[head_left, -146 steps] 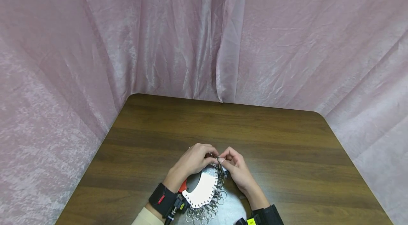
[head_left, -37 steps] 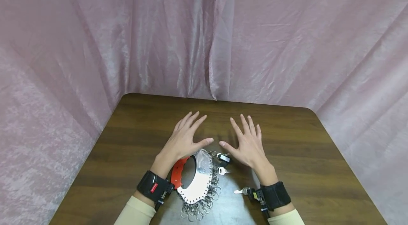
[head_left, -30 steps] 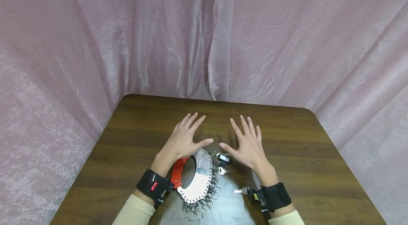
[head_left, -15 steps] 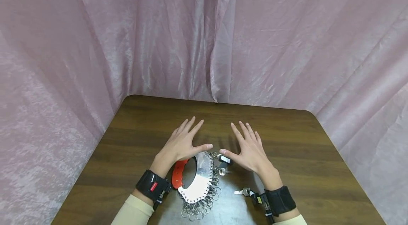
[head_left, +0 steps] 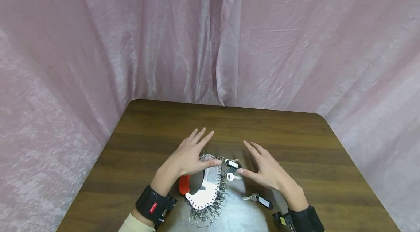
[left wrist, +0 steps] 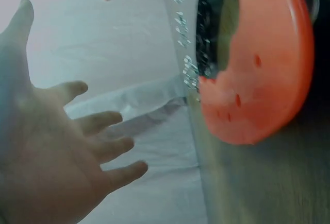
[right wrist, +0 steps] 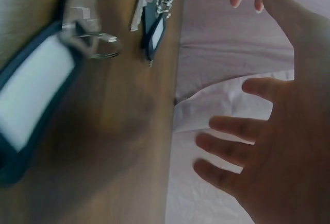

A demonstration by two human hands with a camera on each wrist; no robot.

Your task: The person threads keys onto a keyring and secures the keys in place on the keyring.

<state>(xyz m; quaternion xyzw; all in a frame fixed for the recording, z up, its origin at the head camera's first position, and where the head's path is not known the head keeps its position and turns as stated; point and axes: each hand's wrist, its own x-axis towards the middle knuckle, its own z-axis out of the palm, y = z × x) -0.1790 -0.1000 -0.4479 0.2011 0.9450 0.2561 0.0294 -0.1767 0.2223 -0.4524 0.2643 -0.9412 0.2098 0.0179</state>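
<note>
My left hand [head_left: 188, 157] hovers with fingers spread over the far left of a curved metal key holder [head_left: 210, 186]. The holder has an orange handle [left wrist: 263, 64], and many small split rings [head_left: 205, 215] hang along its toothed outer edge. Its upper part is partly behind my left thumb. At its right edge lie a black key tag [head_left: 233, 164] with a white label and a silver key [head_left: 230, 177]. My right hand [head_left: 270, 170] is empty, its fingers extended and its thumb tip beside that tag. Nearer the front lies another key [head_left: 252, 197] with its black tag [head_left: 265, 203].
A brown wooden table [head_left: 157, 130] carries everything, with a glossy light reflection near its front. Pink curtains [head_left: 183, 42] surround its back and sides. Black straps with cameras sit on both wrists [head_left: 152, 206].
Earlier both hands pinched at the holder's far rim; they then let go and spread apart. Since half a second ago, the right hand has moved right and nearer, uncovering the front key tag.
</note>
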